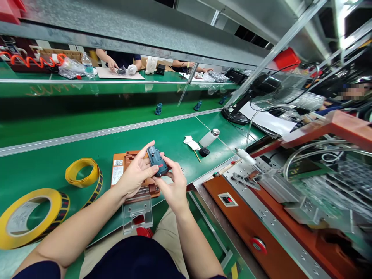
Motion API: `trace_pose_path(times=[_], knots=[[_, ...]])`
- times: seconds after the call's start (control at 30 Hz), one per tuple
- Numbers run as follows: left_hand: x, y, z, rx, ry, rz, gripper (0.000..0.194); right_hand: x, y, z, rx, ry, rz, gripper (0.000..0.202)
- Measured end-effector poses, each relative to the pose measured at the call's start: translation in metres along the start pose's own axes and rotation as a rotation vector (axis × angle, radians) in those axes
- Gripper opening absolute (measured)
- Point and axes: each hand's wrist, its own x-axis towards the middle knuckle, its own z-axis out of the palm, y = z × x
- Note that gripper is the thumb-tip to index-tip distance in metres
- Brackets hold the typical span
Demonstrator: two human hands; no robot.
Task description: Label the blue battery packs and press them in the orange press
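Both my hands hold one small dark blue-grey plastic housing (157, 160) with slots at its upper end and a red mark on its side. The fingers and thumb of my left hand (138, 174) wrap round its left side. On the other side, my right hand (173, 182) pinches it near the lower edge. Beneath the hands lies a brown fixture (117, 170) with a white label and a QR code. A clear plastic flap (137, 217) hangs from its front, over the table edge.
Rolls of yellow tape (52, 201) with dark labels lie left. A dispenser bottle (209, 137), white wipe (192, 142) and black cap (204, 151) stand ahead. Several blue parts (158, 109) sit on the green belt (116, 106). A brown machine (232, 221) is right. Co-workers' hands (112, 64) show beyond.
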Motion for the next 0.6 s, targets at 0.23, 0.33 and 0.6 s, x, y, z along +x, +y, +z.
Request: trace_pose_path(times=[0.23,0.33,0.6], knots=[[-0.008,-0.001,0.011,-0.037,0.067,-0.015,0.083,-0.004,0.001,-0.002,-0.258,0.032,-0.239,0.055],[-0.009,-0.004,0.013,-0.025,0.128,0.015,0.076,-0.008,0.001,0.0,-0.335,0.035,-0.332,0.059],[-0.016,-0.002,0.016,0.05,0.195,-0.11,0.071,-0.013,0.004,0.002,-0.339,0.028,-0.332,0.053]])
